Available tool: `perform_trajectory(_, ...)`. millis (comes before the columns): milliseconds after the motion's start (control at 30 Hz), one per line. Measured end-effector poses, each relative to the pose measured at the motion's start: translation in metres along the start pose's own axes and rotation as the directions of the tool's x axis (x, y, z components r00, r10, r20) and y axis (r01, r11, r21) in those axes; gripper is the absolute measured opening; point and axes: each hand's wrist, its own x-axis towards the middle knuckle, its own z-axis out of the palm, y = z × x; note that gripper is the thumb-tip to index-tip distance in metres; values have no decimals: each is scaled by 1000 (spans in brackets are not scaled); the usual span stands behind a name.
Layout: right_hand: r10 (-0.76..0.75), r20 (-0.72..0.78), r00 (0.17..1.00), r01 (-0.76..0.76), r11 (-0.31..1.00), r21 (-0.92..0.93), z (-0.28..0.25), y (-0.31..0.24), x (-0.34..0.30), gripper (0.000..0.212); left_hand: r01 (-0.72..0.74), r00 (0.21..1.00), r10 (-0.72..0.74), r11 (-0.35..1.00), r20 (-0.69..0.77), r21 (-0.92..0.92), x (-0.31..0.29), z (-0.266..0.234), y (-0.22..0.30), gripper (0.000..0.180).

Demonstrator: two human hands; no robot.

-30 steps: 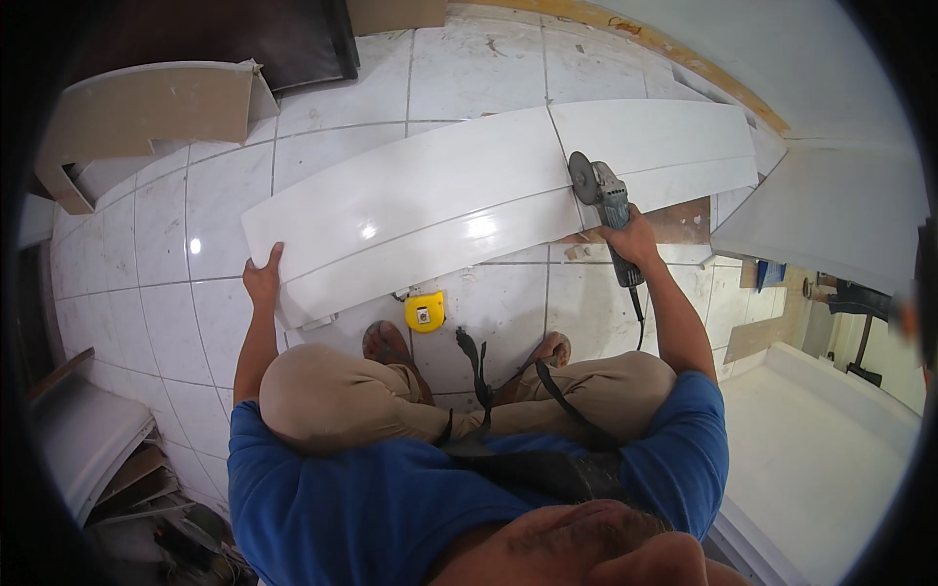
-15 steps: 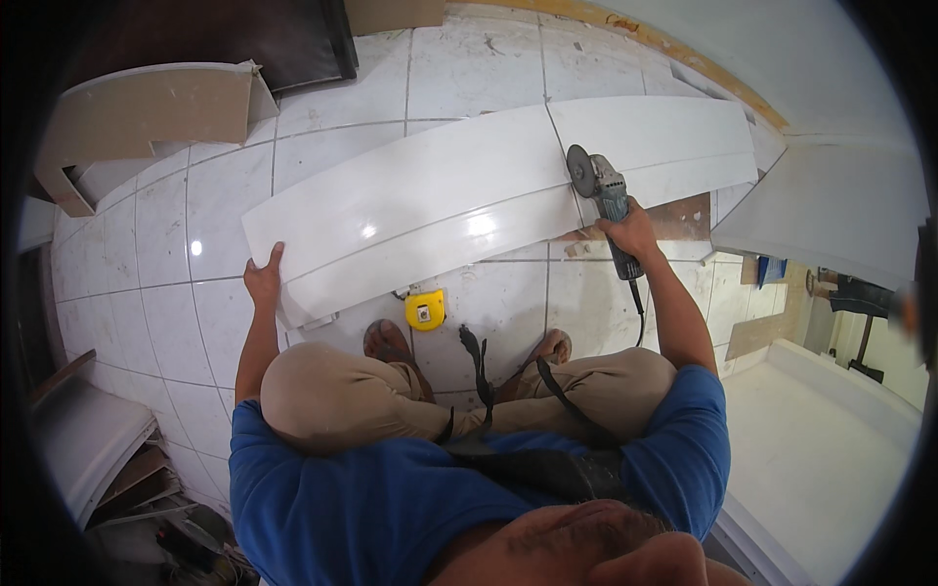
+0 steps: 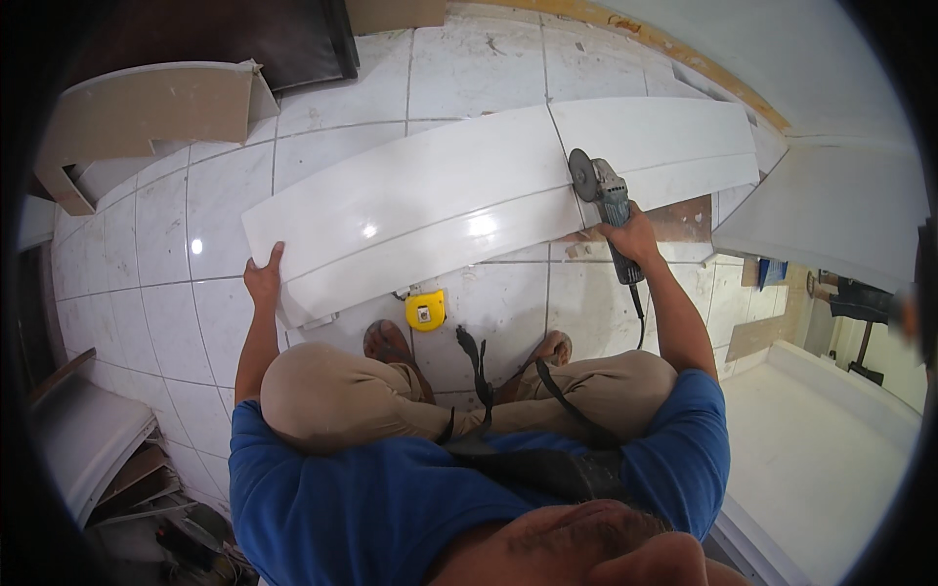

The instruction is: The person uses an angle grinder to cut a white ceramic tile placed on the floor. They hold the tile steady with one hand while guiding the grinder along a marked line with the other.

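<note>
A long white panel [image 3: 420, 200] lies across the tiles in front of me, with a lengthwise line and a dark crosswise line on it. My right hand [image 3: 630, 234] is wrapped round the body of an angle grinder [image 3: 614, 200]. The grinder's disc [image 3: 583, 175] is at the crosswise line, near where it meets the lengthwise one; whether it touches the surface I cannot tell. At the panel's left end my left hand [image 3: 264, 276] grips the edge, thumb and fingers around it. A yellow tape measure [image 3: 425, 311] rests on the floor by the panel's near edge.
Between my feet hangs a black strap [image 3: 476, 356]. The grinder's cord [image 3: 640, 313] runs down beside my right knee. A brown board [image 3: 674, 218] lies partly under the panel. Cut board pieces [image 3: 166, 112] stand at far left, and a white tray-like unit [image 3: 831, 439] is at right.
The angle grinder and my right hand have shifted very slightly toward me. My left hand and the panel look the same.
</note>
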Motion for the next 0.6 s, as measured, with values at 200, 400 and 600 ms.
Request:
perform_trajectory(200,25,-17,1000,-25,1000,-2,-3,-11,2,73,-1,1000,1,1000,-1,-7,-1,1,1,76)
perform_trajectory(400,17,-14,1000,-17,1000,-3,1,-1,8,74,-34,999,33,999,-10,-13,-3,2,3,75)
perform_trajectory(600,4,-14,1000,-4,1000,-17,-1,-9,10,75,-20,1000,20,1000,-12,6,-2,-1,2,76)
